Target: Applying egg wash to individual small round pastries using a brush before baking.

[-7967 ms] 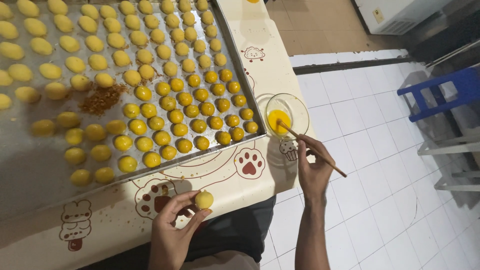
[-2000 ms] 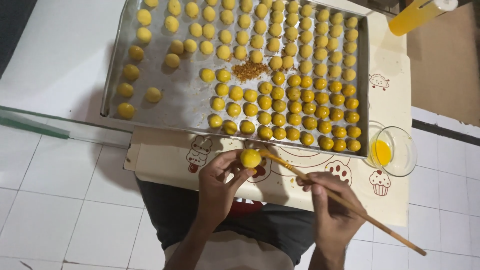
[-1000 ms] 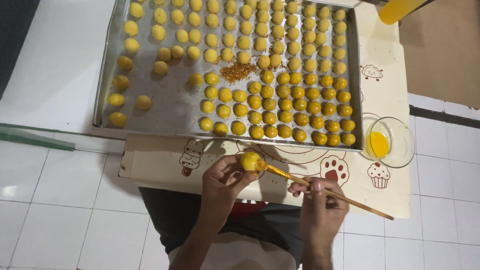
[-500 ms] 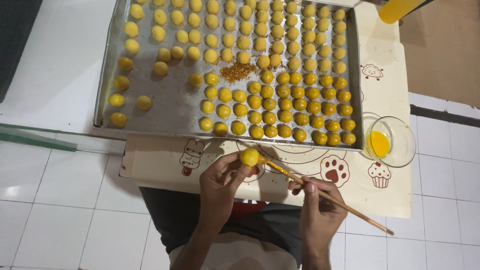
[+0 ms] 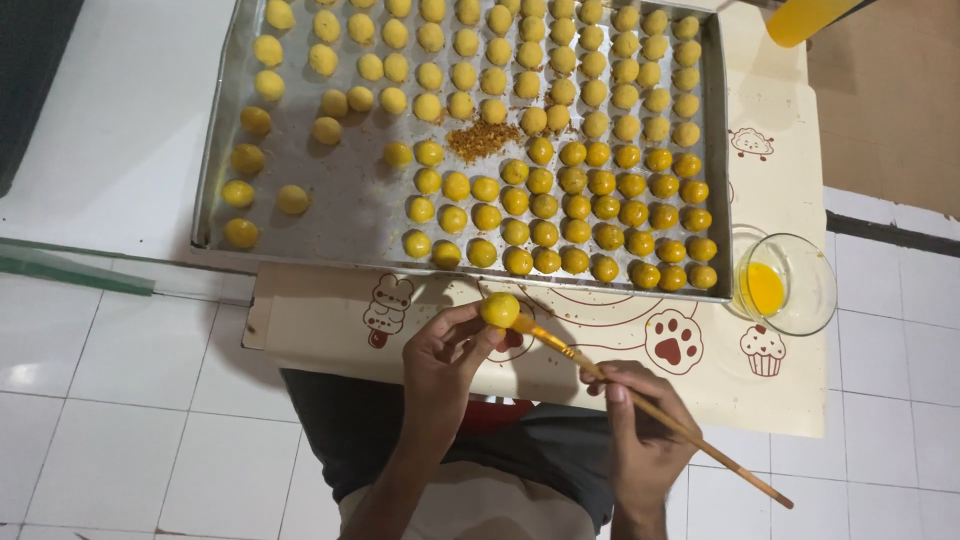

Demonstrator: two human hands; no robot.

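head view, looking down. the left hand (image 5: 445, 355) pinches a small dough ball (image 5: 499, 309) between fingertips, held above the printed mat (image 5: 620, 345) just in front of the tray (image 5: 345, 215). the right hand (image 5: 645, 430) is closed round a thin wooden brush (image 5: 650, 410), whose tip touches the right side of the ball. the ball is round, smooth, yellow and slightly glossy where the brush meets it.

progress, judged from the tray: the rows at right and bottom centre are a deeper, shiny orange-yellow and sit packed close, so they appear already glazed. the balls across the top and upper left are paler and matt, and seem to remain. a few loose balls (image 5: 255, 160) lie scattered at the left side, well apart from the rows. a patch of brown crumbs (image 5: 482, 138) lies near the tray's middle. roughly half the tray appears coated.

a glass bowl (image 5: 785, 285) of yellow liquid stands just right of the tray, on the mat. a yellow bottle (image 5: 805, 18) shows at the top edge. the counter (image 5: 110, 120) is white.
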